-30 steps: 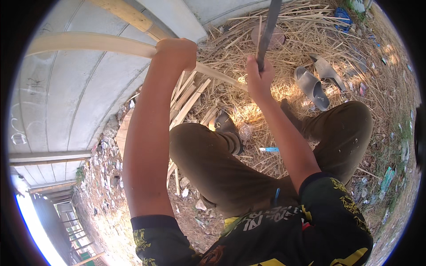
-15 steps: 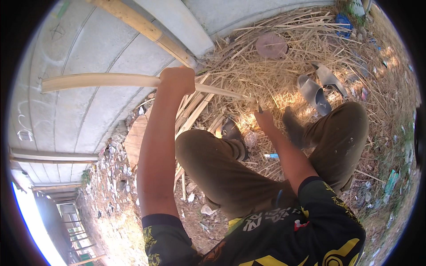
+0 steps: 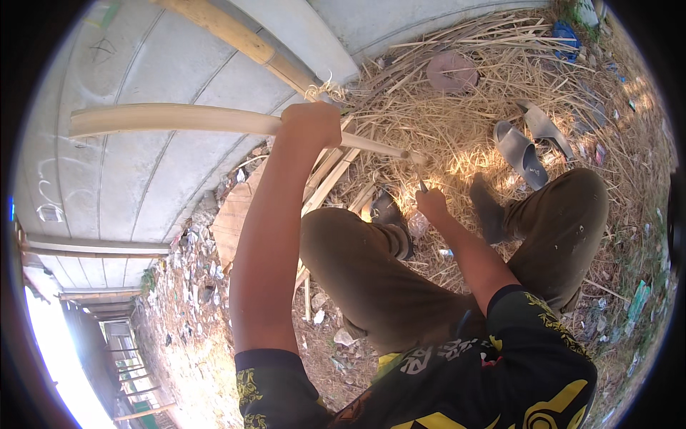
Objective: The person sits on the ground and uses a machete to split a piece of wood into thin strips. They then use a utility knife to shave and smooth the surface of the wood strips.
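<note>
My left hand [image 3: 311, 127] is wrapped round a long, pale bamboo strip [image 3: 179, 119]. The strip's wide end reaches far to the left, and its thin end [image 3: 386, 148] points to the right, toward my right hand. Closed round a small knife, my right hand [image 3: 432, 206] is just below and right of that thin end. Only the knife's short dark blade [image 3: 423, 186] shows; its handle is hidden in my fist. The blade stands apart from the strip. Thin curled shavings [image 3: 326, 90] show just above my left fist.
Bamboo slats [image 3: 332, 179] lie beyond my left knee. Straw-like shavings [image 3: 421, 107] cover the ground, with a round reddish-brown disc [image 3: 452, 72] on them. Grey sandals [image 3: 520, 154] lie near my right foot. A grey panel wall [image 3: 193, 164] with a bamboo pole [image 3: 229, 36] stands left.
The knife has come away from the strip's thin end and is now apart from it. Curled shavings now show above my left fist, which still grips the strip. The view has shifted slightly.
</note>
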Demonstrator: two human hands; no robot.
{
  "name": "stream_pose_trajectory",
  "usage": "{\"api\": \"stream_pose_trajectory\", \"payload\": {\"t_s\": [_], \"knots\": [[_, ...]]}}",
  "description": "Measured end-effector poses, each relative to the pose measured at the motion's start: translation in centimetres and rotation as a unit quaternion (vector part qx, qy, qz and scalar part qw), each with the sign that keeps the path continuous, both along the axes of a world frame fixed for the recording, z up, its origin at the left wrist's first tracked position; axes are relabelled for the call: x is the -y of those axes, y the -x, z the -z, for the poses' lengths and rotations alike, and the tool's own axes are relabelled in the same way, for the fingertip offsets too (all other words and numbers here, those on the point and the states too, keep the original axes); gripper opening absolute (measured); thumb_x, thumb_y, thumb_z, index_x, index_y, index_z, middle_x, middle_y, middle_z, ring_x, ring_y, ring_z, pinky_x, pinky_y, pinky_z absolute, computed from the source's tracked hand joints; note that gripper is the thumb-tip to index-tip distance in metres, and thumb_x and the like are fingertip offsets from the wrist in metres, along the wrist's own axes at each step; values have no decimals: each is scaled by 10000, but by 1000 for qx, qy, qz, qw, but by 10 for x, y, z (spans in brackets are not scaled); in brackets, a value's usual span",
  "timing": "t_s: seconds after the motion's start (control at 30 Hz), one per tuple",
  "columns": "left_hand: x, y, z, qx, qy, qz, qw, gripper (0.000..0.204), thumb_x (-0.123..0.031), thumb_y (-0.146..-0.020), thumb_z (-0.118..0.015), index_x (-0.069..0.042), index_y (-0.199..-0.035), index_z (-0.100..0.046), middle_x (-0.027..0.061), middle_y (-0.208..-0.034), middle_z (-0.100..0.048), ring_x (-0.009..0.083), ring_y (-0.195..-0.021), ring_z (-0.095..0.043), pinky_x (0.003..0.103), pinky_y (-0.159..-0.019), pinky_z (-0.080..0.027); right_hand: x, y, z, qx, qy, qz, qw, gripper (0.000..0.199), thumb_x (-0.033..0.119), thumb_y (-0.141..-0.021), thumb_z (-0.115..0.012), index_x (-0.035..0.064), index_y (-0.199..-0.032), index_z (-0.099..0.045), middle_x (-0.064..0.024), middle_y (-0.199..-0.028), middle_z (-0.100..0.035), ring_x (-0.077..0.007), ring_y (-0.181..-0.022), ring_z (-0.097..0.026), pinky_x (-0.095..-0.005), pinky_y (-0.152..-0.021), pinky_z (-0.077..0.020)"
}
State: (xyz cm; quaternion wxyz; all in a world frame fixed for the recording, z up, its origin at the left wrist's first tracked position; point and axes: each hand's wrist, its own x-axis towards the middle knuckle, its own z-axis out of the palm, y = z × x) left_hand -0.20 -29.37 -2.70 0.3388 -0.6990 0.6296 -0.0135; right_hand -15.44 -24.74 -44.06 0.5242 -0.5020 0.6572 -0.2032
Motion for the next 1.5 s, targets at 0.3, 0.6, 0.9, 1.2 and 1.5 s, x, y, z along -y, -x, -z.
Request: {"api": "stream_pose_trajectory", "payload": {"t_s": [0.3, 0.6, 0.9, 1.2, 1.5], "knots": [[-2, -9, 11, 13, -7, -17, 1000, 304, -202, -876, -678, -130, -1153, -779, 44, -1061, -776, 230, -994, -766, 422, -822, -599, 55, 13, -143, 244, -155, 3, 957, 183, 160, -849, -684, 69, -762, -552, 20, -553, -446, -97, -403, -362, -294, -389, -279], [-20, -20, 8, -17, -4, -23, 1000, 286, -210, -866, -713, -126, -1133, -775, 76, -1055, -777, 265, -1002, -761, 441, -849, -609, 4, -20, -90, 306, 200, 65, 928, 300, 215, -976, -656, 2, -769, -619, -8, -628, -573, -126, -557, -523, -350, -533, -401], [-27, -31, 18, 23, 13, -7, 1000, 274, -245, -885, -730, -138, -1132, -785, 51, -1061, -782, 240, -1021, -763, 430, -841, -613, 5, 5, -32, 317, -431, 5, 845, 367, 139, -821, -660, 178, -648, -339, 49, -532, -294, -92, -398, -246, -294, -405, -202], [-41, -33, 25, 13, 27, 9, 1000, 271, -275, -889, -740, -106, -1097, -783, 88, -1048, -781, 273, -995, -766, 442, -841, -611, -12, -39, -142, 47, 106, -178, 977, 377, 357, -867, -649, -11, -845, -724, -222, -719, -691, -367, -700, -723, -479, -651, -547], [-41, -8, 31, 23, 49, 44, 998, 252, -319, -909, -752, -120, -1058, -792, 83, -1021, -780, 266, -980, -767, 435, -829, -610, -7, -15, -23, 244, -285, 92, 922, 205, 117, -864, -610, 9, -718, -515, -76, -563, -442, -184, -416, -417, -388, -381, -316]]}}
